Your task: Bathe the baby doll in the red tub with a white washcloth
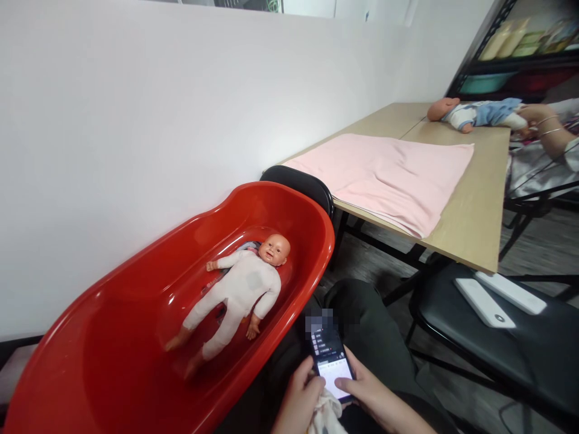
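A lit smartphone [333, 361] is held upright over my lap, gripped from both sides. My left hand [302, 389] wraps its lower left edge, thumb near the screen. On the other side my right hand [364, 380] grips the phone, its thumb over the white keyboard area. A crumpled pale cloth [326, 413] hangs just below the phone by my left hand; whether the hand holds it I cannot tell. To the left, a baby doll [248, 283] in a white bodysuit lies face up in a red baby bathtub [122, 355].
A pink towel [384, 172] lies spread on the wooden table [479, 241]. At the far end another person's hand [538, 117] touches a second doll [479, 114] in blue. Two white devices [484, 301] rest on a black chair [543, 349]. A white wall [136, 120] borders the tub.
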`<act>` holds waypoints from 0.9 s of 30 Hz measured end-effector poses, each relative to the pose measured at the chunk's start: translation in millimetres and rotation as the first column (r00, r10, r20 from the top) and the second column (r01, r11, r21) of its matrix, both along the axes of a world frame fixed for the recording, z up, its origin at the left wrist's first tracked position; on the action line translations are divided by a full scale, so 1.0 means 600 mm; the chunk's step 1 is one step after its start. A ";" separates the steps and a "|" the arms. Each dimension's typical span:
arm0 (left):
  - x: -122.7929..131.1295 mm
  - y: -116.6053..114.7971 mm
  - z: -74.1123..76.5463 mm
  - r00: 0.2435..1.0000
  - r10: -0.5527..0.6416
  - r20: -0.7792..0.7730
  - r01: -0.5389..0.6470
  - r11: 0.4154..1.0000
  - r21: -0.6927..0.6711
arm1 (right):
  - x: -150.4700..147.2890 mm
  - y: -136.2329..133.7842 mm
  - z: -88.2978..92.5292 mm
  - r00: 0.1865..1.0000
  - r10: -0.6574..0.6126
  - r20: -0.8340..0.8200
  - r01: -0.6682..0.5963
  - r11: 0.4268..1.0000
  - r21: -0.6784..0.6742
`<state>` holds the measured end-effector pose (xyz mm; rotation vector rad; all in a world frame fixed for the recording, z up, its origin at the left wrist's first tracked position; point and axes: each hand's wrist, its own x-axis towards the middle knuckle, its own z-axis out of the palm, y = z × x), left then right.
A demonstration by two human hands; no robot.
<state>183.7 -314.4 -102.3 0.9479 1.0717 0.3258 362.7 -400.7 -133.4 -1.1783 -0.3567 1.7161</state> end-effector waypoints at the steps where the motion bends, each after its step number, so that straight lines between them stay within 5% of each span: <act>1: 0.001 0.000 0.000 1.000 -0.008 0.010 0.008 1.000 0.007 | -0.001 0.000 -0.001 1.000 0.001 0.010 -0.001 1.000 0.002; 17: -0.002 0.000 -0.005 0.999 0.053 0.010 -0.053 0.998 0.019 | 0.028 -0.003 0.005 0.964 0.083 -0.252 -0.084 0.996 0.006; 27: -0.004 -0.010 -0.030 0.996 0.013 0.087 -0.013 1.000 -0.005 | 0.013 -0.003 -0.008 0.989 0.024 -0.146 -0.025 1.000 -0.009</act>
